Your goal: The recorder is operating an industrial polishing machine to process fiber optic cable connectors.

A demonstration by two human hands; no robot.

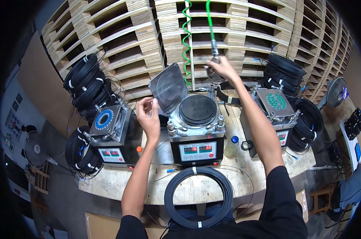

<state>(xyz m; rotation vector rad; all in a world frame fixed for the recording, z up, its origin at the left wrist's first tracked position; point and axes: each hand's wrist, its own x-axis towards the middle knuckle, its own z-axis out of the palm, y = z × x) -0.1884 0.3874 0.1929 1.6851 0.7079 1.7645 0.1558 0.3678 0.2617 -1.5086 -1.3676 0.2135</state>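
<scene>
My left hand [148, 118] pinches the lower left edge of a square metal plate [168, 88], tilted up left of the middle polishing machine [196, 137]. Behind that machine, my right hand [225, 70] is wrapped round a metal air blow gun [215, 74] on a green hose [210, 18]. The machine's round black pad [197, 110] lies bare between corner posts. A coil of black cable [170, 196] rests at the table's front edge by my lap. What lies behind the plate is hidden.
Similar machines stand left [105, 155] and right [284, 140], with plates on top. A blue-capped bottle [231, 147] stands beside the middle machine. Stacked black cable coils [85, 81] flank the table. Wooden pallets [138, 18] rise behind; a fan [336, 91] is at right.
</scene>
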